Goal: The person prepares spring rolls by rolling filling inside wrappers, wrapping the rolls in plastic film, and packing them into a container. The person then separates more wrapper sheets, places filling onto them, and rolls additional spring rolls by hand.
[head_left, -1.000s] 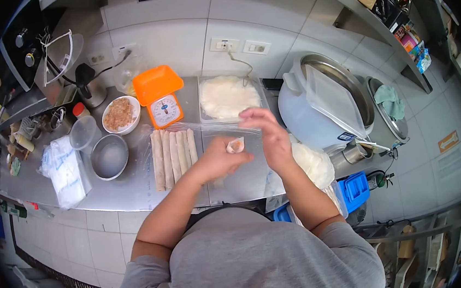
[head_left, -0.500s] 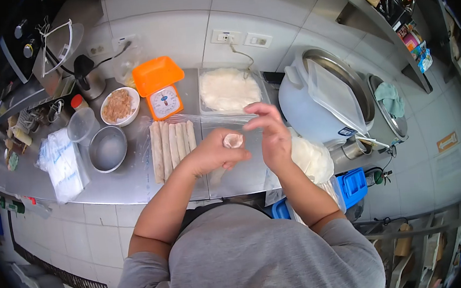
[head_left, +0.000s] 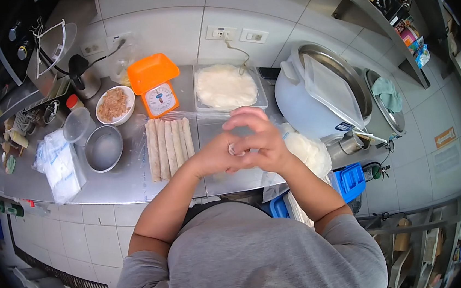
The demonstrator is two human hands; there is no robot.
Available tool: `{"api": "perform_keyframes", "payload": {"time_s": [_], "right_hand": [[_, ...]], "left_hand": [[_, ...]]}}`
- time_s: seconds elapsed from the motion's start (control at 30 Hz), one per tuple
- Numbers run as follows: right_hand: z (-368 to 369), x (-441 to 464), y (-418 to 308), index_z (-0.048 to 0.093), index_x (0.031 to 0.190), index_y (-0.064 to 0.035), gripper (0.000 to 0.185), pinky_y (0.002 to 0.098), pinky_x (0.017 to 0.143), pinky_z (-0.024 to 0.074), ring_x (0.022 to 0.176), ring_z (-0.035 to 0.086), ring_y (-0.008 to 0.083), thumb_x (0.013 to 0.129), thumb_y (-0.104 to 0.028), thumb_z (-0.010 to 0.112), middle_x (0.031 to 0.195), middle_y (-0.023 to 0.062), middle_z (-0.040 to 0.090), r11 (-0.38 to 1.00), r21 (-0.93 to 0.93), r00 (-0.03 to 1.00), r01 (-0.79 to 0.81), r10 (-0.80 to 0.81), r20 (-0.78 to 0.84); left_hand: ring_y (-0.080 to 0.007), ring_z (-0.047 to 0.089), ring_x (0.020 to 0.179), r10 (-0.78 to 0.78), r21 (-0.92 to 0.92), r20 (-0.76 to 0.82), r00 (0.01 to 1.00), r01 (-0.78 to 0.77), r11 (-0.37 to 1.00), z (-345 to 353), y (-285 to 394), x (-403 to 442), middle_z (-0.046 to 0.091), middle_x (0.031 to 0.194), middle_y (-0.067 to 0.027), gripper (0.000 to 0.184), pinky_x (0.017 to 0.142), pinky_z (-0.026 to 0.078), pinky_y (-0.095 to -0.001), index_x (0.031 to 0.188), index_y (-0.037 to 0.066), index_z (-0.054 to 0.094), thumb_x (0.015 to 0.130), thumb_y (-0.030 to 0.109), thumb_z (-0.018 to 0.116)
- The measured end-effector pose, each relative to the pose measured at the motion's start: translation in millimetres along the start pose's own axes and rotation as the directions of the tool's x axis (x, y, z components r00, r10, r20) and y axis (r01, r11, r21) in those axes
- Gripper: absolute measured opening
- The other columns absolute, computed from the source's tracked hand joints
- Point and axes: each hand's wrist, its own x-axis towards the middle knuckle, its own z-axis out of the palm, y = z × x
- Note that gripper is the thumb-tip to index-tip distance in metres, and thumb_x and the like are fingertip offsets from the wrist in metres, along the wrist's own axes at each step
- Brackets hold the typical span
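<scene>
My left hand point(head_left: 214, 155) is wrapped around an upright pale spring roll point(head_left: 235, 150), over the front of the steel counter. Most of the roll is hidden in that fist; only its whitish top end shows. My right hand point(head_left: 266, 143) meets it from the right, with thumb and a finger closed at the roll's top end and the other fingers arched above. Left of the hands, several finished spring rolls point(head_left: 169, 149) lie side by side on a plastic sheet. Right of my right hand is a bagged stack of pale wrappers point(head_left: 309, 151).
Behind the hands stands a clear tub of white paste-like food point(head_left: 226, 86). An orange kitchen scale point(head_left: 159, 99), a white bowl of minced filling point(head_left: 114, 105) and a metal bowl point(head_left: 103, 148) stand to the left. A large bluish-white bin point(head_left: 306, 96) is at the right.
My right hand has moved left and down onto the roll's top end, which was uncovered before. My left hand keeps its grip on the roll. The camera view has shifted slightly.
</scene>
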Motion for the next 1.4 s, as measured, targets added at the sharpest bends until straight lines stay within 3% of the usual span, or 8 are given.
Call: {"api": "perform_keyframes", "payload": {"time_s": [0.07, 0.37, 0.73, 0.83, 0.9, 1.07, 1.3, 1.4], "right_hand": [[6, -5, 6, 0.074, 0.087, -0.0079, 0.062, 0.049, 0.103, 0.0338, 0.119, 0.047, 0.0344, 0.094, -0.062, 0.043, 0.12, 0.0174, 0.06, 0.93, 0.356, 0.979, -0.098, 0.153, -0.132], [17, 1, 16, 0.075, 0.077, -0.0074, 0.069, 0.0509, 0.105, 0.0297, 0.118, 0.046, 0.0346, 0.098, -0.06, 0.036, 0.119, 0.0194, 0.062, 0.872, 0.484, 0.995, -0.078, 0.102, -0.023], [0, 11, -10, 0.076, 0.082, -0.0119, 0.064, 0.0493, 0.102, 0.0333, 0.12, 0.048, 0.0378, 0.089, -0.068, 0.044, 0.125, 0.0202, 0.06, 0.987, 0.163, 0.999, 0.011, -0.017, 0.038], [-7, 9, -14, 0.075, 0.083, -0.0135, 0.064, 0.0493, 0.102, 0.0337, 0.119, 0.049, 0.0391, 0.085, -0.071, 0.048, 0.129, 0.0211, 0.058, 0.998, 0.012, 0.99, 0.067, -0.068, 0.123], [-12, 16, -13, 0.073, 0.087, -0.0157, 0.045, 0.05, 0.105, 0.0329, 0.124, 0.048, 0.0438, 0.077, -0.059, 0.067, 0.131, 0.021, 0.058, 0.989, 0.001, 0.959, 0.145, -0.14, 0.247], [-16, 32, -33, 0.072, 0.081, -0.0117, 0.051, 0.0581, 0.106, 0.0283, 0.133, 0.037, 0.0479, 0.066, -0.061, 0.072, 0.14, 0.019, 0.051, 0.975, -0.199, 0.93, 0.093, -0.013, 0.368], [-12, 19, -24, 0.073, 0.081, -0.0073, 0.054, 0.0586, 0.108, 0.0257, 0.137, 0.032, 0.0462, 0.062, -0.058, 0.074, 0.144, 0.0167, 0.047, 0.959, -0.276, 0.884, 0.062, 0.075, 0.462], [-14, 8, -7, 0.071, 0.101, -0.0053, 0.064, 0.0516, 0.111, 0.0262, 0.139, 0.032, 0.042, 0.07, -0.062, 0.072, 0.147, 0.0178, 0.044, 0.978, -0.181, 0.882, -0.105, 0.176, 0.436]], "left_hand": [[-0.0087, 0.049, 0.045, -0.079, -0.011, 0.078, 0.994, 0.08, 0.997, -3, 8, -3, 0.051, 0.053, -0.0006, 0.024, 0.043, 0.035, -0.0234, 0.06, 0.007, 0.052, 0.071, 0.009, 0.073], [-0.0084, 0.049, 0.045, -0.071, -0.058, 0.323, 0.944, 0.095, 0.994, -10, 8, -5, 0.051, 0.051, -0.0012, 0.028, 0.043, 0.035, -0.0231, 0.057, 0.007, 0.05, 0.072, 0.005, 0.073], [-0.0093, 0.049, 0.042, 0.084, -0.277, 0.374, 0.923, 0.024, 0.961, -17, 0, -12, 0.051, 0.049, -0.0014, 0.025, 0.043, 0.035, -0.024, 0.058, 0.005, 0.054, 0.072, 0.011, 0.074], [-0.0101, 0.052, 0.045, -0.019, -0.046, 0.35, 0.936, 0.037, 0.998, -15, 7, -11, 0.055, 0.053, -0.0027, 0.021, 0.042, 0.035, -0.0247, 0.065, 0.001, 0.061, 0.073, 0.013, 0.077], [-0.0104, 0.051, 0.043, 0.039, 0.019, 0.332, 0.943, -0.048, 0.999, -10, -8, -7, 0.054, 0.051, -0.0033, 0.022, 0.041, 0.035, -0.0261, 0.065, 0.001, 0.062, 0.072, 0.017, 0.076], [-0.0096, 0.048, 0.041, 0.056, -0.108, 0.297, 0.953, -0.024, 0.994, -11, -7, -7, 0.051, 0.048, -0.0022, 0.015, 0.04, 0.034, -0.026, 0.061, 0.002, 0.059, 0.068, 0.012, 0.07], [-0.0092, 0.046, 0.041, -0.003, -0.053, 0.194, 0.981, 0.013, 0.999, -6, -30, 2, 0.047, 0.047, -0.0007, 0.015, 0.039, 0.034, -0.0255, 0.062, 0.004, 0.059, 0.072, 0.009, 0.069], [-0.009, 0.047, 0.042, -0.006, -0.132, 0.068, 0.998, 0.015, 0.991, -8, -30, 8, 0.047, 0.049, 0.0003, 0.017, 0.04, 0.035, -0.0251, 0.069, 0.005, 0.06, 0.079, 0.014, 0.07]]}}
